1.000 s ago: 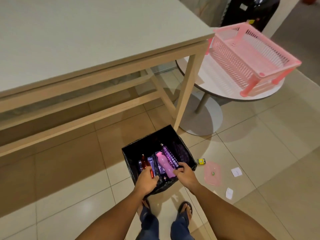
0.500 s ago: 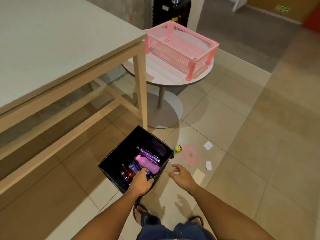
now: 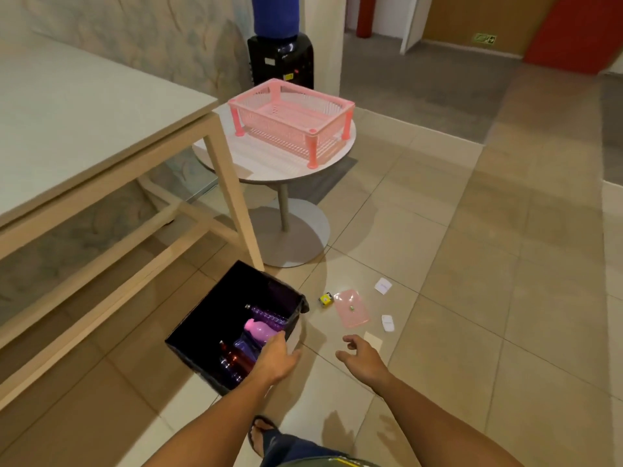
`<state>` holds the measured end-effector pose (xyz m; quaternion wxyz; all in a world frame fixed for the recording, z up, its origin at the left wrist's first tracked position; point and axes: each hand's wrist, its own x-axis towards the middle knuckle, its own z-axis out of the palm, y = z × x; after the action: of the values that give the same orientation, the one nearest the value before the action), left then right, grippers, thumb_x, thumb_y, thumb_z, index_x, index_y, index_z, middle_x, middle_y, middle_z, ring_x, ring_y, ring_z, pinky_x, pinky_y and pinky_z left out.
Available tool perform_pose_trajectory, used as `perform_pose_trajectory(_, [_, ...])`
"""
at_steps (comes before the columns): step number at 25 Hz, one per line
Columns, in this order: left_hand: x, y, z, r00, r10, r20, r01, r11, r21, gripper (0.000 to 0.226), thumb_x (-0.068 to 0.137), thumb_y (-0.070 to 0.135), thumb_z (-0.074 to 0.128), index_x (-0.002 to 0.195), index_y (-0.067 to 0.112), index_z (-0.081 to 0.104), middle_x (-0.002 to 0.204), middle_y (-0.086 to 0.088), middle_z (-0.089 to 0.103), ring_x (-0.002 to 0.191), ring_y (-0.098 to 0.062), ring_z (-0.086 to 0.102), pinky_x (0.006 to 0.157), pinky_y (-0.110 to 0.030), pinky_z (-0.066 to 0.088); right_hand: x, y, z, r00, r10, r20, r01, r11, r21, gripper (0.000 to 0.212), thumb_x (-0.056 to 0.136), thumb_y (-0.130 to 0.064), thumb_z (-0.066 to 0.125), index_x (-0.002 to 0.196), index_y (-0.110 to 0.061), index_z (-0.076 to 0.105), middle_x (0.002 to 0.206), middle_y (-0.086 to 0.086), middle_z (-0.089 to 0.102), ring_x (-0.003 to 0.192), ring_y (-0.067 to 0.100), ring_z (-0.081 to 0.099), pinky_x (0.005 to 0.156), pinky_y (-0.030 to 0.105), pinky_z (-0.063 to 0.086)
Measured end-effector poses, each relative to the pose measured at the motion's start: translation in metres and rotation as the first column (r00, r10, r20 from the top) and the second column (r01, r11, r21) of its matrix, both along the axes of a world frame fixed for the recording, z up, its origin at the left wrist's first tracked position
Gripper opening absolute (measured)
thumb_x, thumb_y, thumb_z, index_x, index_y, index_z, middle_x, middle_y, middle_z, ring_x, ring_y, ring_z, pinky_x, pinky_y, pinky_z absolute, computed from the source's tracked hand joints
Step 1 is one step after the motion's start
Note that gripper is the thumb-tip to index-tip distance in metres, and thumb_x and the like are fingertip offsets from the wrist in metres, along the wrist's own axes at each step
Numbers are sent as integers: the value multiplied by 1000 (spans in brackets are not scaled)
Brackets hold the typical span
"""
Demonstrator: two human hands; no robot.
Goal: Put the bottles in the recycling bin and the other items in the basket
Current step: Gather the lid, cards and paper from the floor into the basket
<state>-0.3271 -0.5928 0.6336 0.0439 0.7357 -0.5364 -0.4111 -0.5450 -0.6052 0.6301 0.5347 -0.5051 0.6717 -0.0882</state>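
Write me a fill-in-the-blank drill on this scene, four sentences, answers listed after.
1. The pink basket stands on the ____ table.
2. The bottles lie inside the ____ bin.
3. The left hand rests on the bin's ____.
4. The flat pink lid lies on the ____, beyond the empty right hand.

Missing words: round; black; rim; floor

Left hand (image 3: 274, 360) hides part of the bin (image 3: 215, 318) rim.
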Motion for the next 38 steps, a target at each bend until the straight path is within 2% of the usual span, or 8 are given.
perform_pose_trajectory(3, [-47, 11, 2, 1000, -21, -4, 21, 999, -30, 52, 89, 38, 62, 132, 11, 50, 129, -12, 59, 113, -28, 59, 100, -38, 49, -50, 19, 7, 997, -62, 46, 63, 998, -17, 50, 95, -31, 63, 142, -22, 50, 142, 5, 51, 128, 18, 52, 89, 24, 39])
perform_pose_trajectory(5, [-81, 15, 11, 999, -45, -2, 44, 998, -47, 53, 91, 36, 61, 135, 9, 48, 134, -12, 57, 114, -26, 58, 99, -34, 47, -80, 29, 11, 995, -90, 53, 91, 995, -29, 50, 95, -31, 64, 142, -22, 50, 142, 4, 52, 128, 17, 52, 95, 25, 40])
perform_pose_trajectory(8, [-120, 13, 15, 997, -78, 25, 80, 995, -55, 67, 94, 36, 62, 147, 3, 37, 147, -16, 46, 133, -29, 47, 111, -37, 40, -118, 38, 15, 991, -122, 64, 125, 991, -46, 50, 94, -31, 64, 142, -22, 50, 141, 4, 52, 126, 18, 52, 98, 26, 41])
perform_pose_trajectory(12, [-161, 0, 23, 990, -133, 43, 136, 986, -93, 75, 95, 39, 60, 153, 4, 27, 156, -14, 34, 142, -28, 37, 117, -37, 32, -159, 40, 20, 983, -173, 62, 177, 982, -60, 52, 94, -31, 64, 143, -22, 49, 142, 3, 52, 126, 18, 53, 102, 30, 44])
perform_pose_trajectory(16, [-183, -15, 22, 972, -202, 117, 212, 973, -88, 77, 95, 43, 58, 155, 11, 23, 156, -11, 36, 139, -27, 43, 116, -42, 34, -181, 35, 23, 974, -217, 65, 221, 972, -75, 50, 94, -31, 64, 142, -23, 50, 142, 3, 52, 126, 18, 53, 97, 29, 46])
perform_pose_trajectory(24, [-211, -62, 1, 976, -212, 46, 214, 976, -45, 72, 96, 38, 59, 154, 13, 25, 154, -11, 35, 139, -29, 41, 111, -40, 39, -209, -16, 22, 967, -254, 35, 256, 964, -75, 51, 96, -28, 64, 144, -20, 49, 143, 6, 52, 125, 20, 53, 97, 28, 43])
perform_pose_trajectory(30, [-213, -131, -22, 980, -201, 4, 200, 979, 35, 71, 95, 37, 59, 153, 12, 26, 152, -13, 36, 136, -30, 43, 110, -39, 40, -214, -84, 9, 957, -291, 10, 291, 956, -17, 47, 97, -27, 63, 142, -21, 50, 141, 4, 52, 111, 16, 53, 88, 26, 41])
perform_pose_trajectory(38, [-203, -229, -29, 981, -192, -10, 192, 978, 77, 67, 93, 36, 60, 149, 10, 34, 150, -12, 38, 134, -29, 45, 108, -39, 42, -212, -183, 7, 953, -302, -10, 302, 953, 26, 47, 95, -27, 63, 141, -22, 50, 139, 5, 53, 115, 19, 54, 89, 27, 41])
